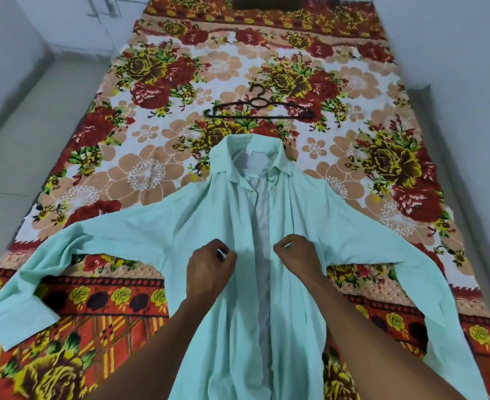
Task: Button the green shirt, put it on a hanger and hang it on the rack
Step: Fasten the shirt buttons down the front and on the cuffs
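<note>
Buttoning looks barely begun: pale green cotton shirt (pixel 209 226) lies open on the floral bedspread (pixel 157 82), each front edge apparently pinched by left hand (pixel 209 267) and right hand (pixel 297 256) (black plastic hanger (pixel 259 109) untouched beyond).

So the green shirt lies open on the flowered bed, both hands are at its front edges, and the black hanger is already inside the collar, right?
Not quite. The head view shows the hanger lying on the bed beyond the collar, apart from the shirt, not inside it. The rest holds: the shirt lies open, with the left hand and right hand at its front edges.
</note>
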